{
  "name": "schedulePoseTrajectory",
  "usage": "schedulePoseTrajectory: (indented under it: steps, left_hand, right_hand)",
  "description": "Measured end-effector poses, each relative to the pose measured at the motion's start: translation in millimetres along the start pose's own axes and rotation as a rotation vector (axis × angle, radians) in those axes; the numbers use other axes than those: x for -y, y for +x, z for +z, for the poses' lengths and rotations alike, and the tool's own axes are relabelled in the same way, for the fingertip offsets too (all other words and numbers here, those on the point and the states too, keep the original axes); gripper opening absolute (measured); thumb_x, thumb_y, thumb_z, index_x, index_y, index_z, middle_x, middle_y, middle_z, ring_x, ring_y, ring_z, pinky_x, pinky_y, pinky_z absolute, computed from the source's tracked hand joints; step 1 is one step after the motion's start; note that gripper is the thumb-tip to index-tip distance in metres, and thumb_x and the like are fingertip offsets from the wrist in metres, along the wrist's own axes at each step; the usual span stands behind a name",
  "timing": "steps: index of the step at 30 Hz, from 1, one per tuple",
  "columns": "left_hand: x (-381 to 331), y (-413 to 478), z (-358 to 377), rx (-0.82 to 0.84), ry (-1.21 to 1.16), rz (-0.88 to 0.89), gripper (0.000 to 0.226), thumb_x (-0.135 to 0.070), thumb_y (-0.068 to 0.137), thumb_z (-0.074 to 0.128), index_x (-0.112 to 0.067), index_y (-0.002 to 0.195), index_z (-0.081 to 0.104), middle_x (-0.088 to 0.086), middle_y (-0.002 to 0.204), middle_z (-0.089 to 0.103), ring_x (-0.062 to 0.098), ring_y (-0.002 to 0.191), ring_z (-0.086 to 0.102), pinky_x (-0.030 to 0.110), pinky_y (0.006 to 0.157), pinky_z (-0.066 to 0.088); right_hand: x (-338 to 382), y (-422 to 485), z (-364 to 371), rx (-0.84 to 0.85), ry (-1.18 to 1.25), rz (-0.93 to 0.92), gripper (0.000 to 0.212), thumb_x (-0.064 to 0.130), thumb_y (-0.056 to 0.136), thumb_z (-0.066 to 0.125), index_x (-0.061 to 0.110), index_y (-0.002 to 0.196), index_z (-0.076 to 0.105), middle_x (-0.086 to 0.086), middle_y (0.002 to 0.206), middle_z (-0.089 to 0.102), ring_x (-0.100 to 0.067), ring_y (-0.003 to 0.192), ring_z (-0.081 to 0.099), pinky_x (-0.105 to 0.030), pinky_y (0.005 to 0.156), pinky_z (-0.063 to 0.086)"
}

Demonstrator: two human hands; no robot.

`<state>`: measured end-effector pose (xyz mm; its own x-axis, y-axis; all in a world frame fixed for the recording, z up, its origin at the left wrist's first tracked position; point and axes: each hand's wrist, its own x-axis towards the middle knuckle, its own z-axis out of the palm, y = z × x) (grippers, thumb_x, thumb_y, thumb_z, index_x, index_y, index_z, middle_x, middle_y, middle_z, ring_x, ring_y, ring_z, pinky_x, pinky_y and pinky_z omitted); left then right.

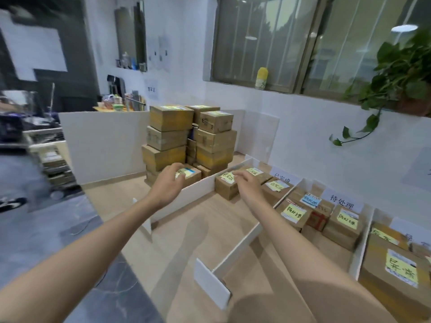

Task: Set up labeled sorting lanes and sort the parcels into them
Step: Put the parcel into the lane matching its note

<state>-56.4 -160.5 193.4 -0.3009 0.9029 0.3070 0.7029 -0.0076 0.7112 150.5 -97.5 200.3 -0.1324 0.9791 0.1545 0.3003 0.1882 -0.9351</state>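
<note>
Beside the parcel stack [186, 136], we stretch both arms forward: left hand [171, 181] fingers curl over a small parcel [194, 176]; right hand [245, 184] fingers hang loosely curled above a lane parcel [225, 191].

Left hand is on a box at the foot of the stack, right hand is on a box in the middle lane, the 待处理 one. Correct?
Wrong lane. The right hand is on the front box in the first lane, beside the stack, by the 已完成 sign. The left hand is on a low box at the stack's foot, as you said. The head view shows it.
</note>
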Motion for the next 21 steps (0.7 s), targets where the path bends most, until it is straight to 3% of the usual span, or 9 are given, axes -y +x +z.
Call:
schedulePoseTrajectory:
  steps: [5, 10, 16, 21]
  left_hand:
    - [19, -19, -29, -0.069, 0.068, -0.064, 0.037, -0.019, 0.098, 0.040, -0.007, 0.132, 0.048, 0.011, 0.133, 0.053, 0.025, 0.121, 0.049, 0.033, 0.098, 0.038]
    - [33, -26, -49, -0.141, 0.111, -0.059, 0.032, -0.018, 0.099, 0.040, -0.007, 0.128, 0.050, 0.011, 0.129, 0.054, 0.023, 0.117, 0.049, 0.026, 0.087, 0.034]
    - [65, -15, -66, -0.148, 0.123, -0.093, 0.038, -0.020, 0.099, 0.041, -0.006, 0.135, 0.046, 0.013, 0.137, 0.049, 0.026, 0.125, 0.046, 0.036, 0.103, 0.036]
    - [95, 7, -80, -0.116, 0.114, -0.106, 0.039, -0.020, 0.100, 0.040, -0.006, 0.136, 0.044, 0.012, 0.138, 0.048, 0.026, 0.126, 0.045, 0.037, 0.104, 0.035]
  right_hand:
    - [4, -3, 34, 0.091, 0.031, -0.027, 0.026, 0.019, 0.096, 0.045, 0.018, 0.113, 0.065, 0.005, 0.116, 0.060, -0.014, 0.110, 0.052, -0.026, 0.084, 0.038]
    - [11, 2, 60, 0.140, 0.047, -0.040, 0.027, 0.017, 0.097, 0.044, 0.017, 0.117, 0.063, 0.001, 0.134, 0.056, -0.016, 0.121, 0.049, -0.024, 0.090, 0.036]
    - [18, 11, 93, 0.179, -0.001, -0.025, 0.030, 0.022, 0.098, 0.043, 0.020, 0.121, 0.062, 0.004, 0.128, 0.056, -0.011, 0.108, 0.046, -0.026, 0.086, 0.037]
    - [26, 29, 127, 0.163, -0.009, -0.010, 0.029, 0.023, 0.099, 0.043, 0.020, 0.121, 0.061, 0.003, 0.126, 0.058, -0.011, 0.110, 0.048, -0.031, 0.096, 0.044]
